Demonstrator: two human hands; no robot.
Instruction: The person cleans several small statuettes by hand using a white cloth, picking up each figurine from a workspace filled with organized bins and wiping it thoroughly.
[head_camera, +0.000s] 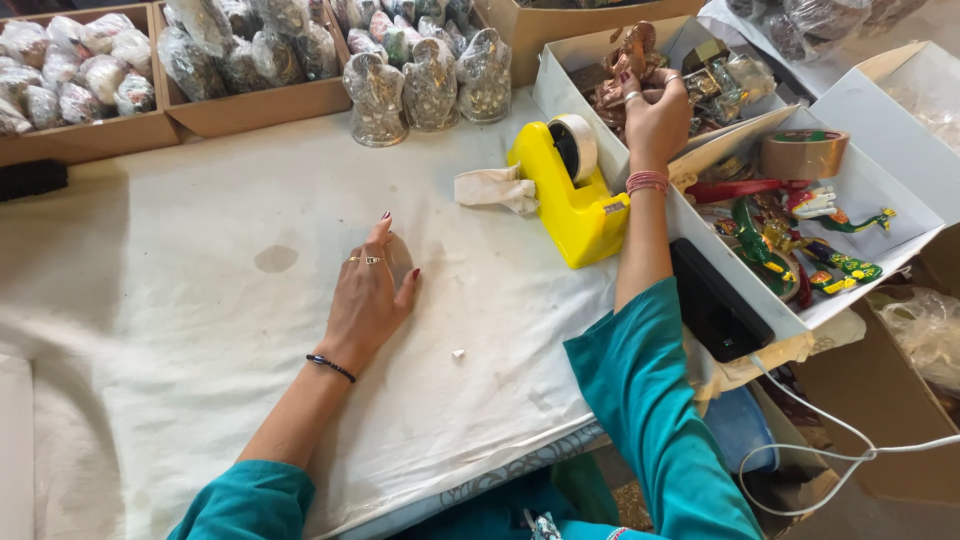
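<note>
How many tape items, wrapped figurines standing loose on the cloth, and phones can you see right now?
Yellow tape dispenser: 1
Brown tape roll: 1
Wrapped figurines standing loose on the cloth: 3
Black phone: 1
Total: 6
The right hand holds a brown figurine over the white box; the left hand rests flat on the cloth.

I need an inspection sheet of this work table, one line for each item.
Surface: white cloth, stained, small scrap near the middle.
Job's things: brown figurine in white box, held by right hand.
Clutter: yellow tape dispenser, tape roll, painted figures, wrapped figurines in cardboard trays.
Grippers: left hand flat on cloth, empty.
Cables: white cable hanging at right.
Surroundings: cardboard box, black device.
</note>
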